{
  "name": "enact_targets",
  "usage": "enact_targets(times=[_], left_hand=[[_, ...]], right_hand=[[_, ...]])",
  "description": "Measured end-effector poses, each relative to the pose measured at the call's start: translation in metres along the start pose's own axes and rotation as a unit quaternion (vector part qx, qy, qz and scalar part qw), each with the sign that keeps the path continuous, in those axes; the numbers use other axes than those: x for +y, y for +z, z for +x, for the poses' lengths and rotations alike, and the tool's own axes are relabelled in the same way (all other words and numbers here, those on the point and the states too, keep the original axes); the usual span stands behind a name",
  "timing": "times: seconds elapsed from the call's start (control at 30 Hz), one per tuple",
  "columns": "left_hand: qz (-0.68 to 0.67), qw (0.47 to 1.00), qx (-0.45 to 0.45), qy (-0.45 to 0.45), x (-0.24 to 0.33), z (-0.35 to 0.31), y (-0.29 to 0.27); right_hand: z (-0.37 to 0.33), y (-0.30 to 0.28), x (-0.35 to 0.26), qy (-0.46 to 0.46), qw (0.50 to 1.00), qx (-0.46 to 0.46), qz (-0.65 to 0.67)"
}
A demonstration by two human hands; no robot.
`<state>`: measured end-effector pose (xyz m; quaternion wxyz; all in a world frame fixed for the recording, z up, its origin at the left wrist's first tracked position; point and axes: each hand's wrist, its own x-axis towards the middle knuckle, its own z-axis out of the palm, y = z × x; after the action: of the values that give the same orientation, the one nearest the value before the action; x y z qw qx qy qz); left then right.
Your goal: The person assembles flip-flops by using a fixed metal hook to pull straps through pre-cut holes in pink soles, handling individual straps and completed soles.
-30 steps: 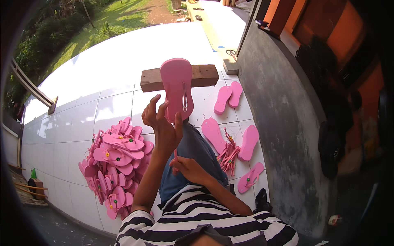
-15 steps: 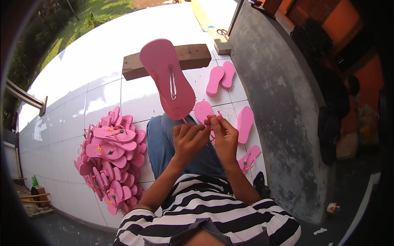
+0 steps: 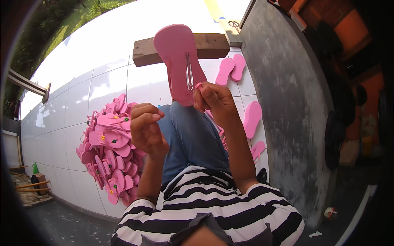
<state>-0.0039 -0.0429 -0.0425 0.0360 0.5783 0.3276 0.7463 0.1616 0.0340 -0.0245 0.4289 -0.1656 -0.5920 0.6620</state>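
A pink flip-flop sole [image 3: 175, 39] lies tilted between the wooden block and my knees, its broad end over the block. A long looped metal wire [image 3: 188, 69] sticks out of its middle. My right hand [image 3: 215, 100] is closed beside the sole's near end, pinching a small pink strap end [image 3: 199, 85] whose tip shows above the fingers. My left hand [image 3: 148, 129] is raised left of my knees, fingers loosely curled and apart, with nothing visible in it. Behind that hand is a heap of pink flip-flops [image 3: 111, 139], some with small yellow and green flowers.
The wooden block [image 3: 215, 45] lies across the white tiles. Loose pink soles [image 3: 252, 119] and another pair of soles [image 3: 225, 70] lie at the right, near a grey wall [image 3: 283, 94]. Scissors [image 3: 234, 24] rest on a ledge. A strapped flip-flop [image 3: 257, 151] lies by my right arm.
My hands have parted: the left moved left and away from the strap, the right moved up toward the sole. The view has shifted slightly.
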Motion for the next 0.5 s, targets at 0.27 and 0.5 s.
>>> enact_targets(times=[0.27,0.5], left_hand=[[-0.313,0.910,0.122,0.244,0.129,0.071,-0.017],[-0.263,0.933,0.123,0.214,0.115,0.079,-0.020]], right_hand=[[0.012,0.003,-0.004,0.009,0.998,-0.053,-0.023],[0.011,-0.005,-0.001,0.010,0.997,-0.070,-0.013]])
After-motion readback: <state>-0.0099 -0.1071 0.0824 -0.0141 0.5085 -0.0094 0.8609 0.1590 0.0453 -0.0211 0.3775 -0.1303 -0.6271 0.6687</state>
